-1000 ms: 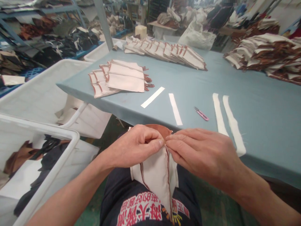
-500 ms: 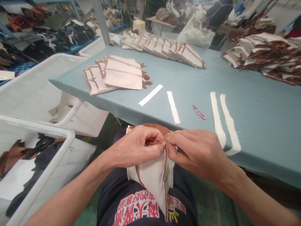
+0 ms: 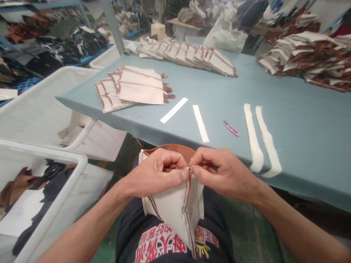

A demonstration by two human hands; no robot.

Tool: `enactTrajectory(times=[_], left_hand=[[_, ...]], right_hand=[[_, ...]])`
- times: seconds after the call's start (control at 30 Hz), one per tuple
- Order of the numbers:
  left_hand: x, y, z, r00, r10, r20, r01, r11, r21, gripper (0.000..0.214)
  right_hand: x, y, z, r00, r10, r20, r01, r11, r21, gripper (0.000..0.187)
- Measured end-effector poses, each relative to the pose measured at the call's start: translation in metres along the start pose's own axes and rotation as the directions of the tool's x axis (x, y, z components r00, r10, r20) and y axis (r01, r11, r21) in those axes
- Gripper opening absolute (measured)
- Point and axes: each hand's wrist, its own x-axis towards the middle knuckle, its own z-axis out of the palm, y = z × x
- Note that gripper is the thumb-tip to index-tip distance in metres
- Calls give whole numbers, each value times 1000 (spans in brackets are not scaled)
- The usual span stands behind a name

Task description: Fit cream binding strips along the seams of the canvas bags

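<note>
Over my lap hangs a cream fabric pouch (image 3: 171, 202) with brown seam edges and a brown lining at its mouth. My left hand (image 3: 160, 171) pinches its top rim just left of the brown side seam. On the other side of that seam my right hand (image 3: 222, 171) grips the rim between thumb and fingers. The fingertips of both hands nearly meet at the seam's top. Beyond them on the table lie two white strips (image 3: 201, 123), a pair of pink thread snips (image 3: 231, 128) and two fuzzy cream strips (image 3: 267, 140).
On the blue-green table (image 3: 197, 86) lies a small stack of cream pouches (image 3: 139, 87). Behind it runs a long row of pouches (image 3: 186, 54), with a large pile (image 3: 307, 60) at the right. White plastic bins (image 3: 79, 157) holding scraps stand at the left.
My right hand's fingers have shifted on the rim, with the thumb now showing at the seam. The pouch mouth shows more brown lining. The view has moved slightly.
</note>
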Motion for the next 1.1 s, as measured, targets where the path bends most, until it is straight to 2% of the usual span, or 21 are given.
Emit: enactTrajectory(times=[0.17, 0.3, 0.4, 0.47, 0.57, 0.63, 0.73, 0.8, 0.9, 1.1], left_hand=[[1, -1, 0, 997, 3, -74, 3, 996, 88, 21], [-1, 4, 6, 981, 22, -191, 45, 938, 343, 21], [-3, 9, 13, 953, 95, -289, 67, 861, 505, 22], [-4, 11, 15, 941, 135, -309, 28, 882, 470, 21], [-5, 7, 16, 951, 96, -293, -31, 976, 217, 21], [-6, 3, 15, 964, 34, -265, -23, 999, 46, 22], [-8, 1, 15, 968, -32, -248, 17, 998, -63, 21], [-11, 2, 14, 970, -46, -238, 32, 998, -62, 20], [-14, 6, 12, 978, -38, -205, 37, 999, -6, 20], [-16, 5, 12, 969, 125, -212, -94, 985, 147, 18]], right_hand=[[0, 4, 1, 986, -165, -18, 159, 969, -189, 15], [0, 1, 4, 964, -264, -26, 230, 880, -415, 19], [-1, -2, 6, 960, -273, -69, 209, 856, -473, 23], [0, -4, 7, 972, -205, -114, 148, 912, -382, 20], [2, -4, 6, 994, -63, -93, 52, 992, -118, 14], [3, -3, 7, 997, -16, -72, 16, 1000, -2, 13], [3, -4, 8, 997, 29, -72, -24, 998, 65, 12], [1, -7, 8, 998, 60, -21, -58, 995, 76, 12], [-1, -13, 7, 998, 58, 24, -58, 998, -9, 12], [3, -17, 6, 999, 50, -4, -50, 993, -110, 7]])
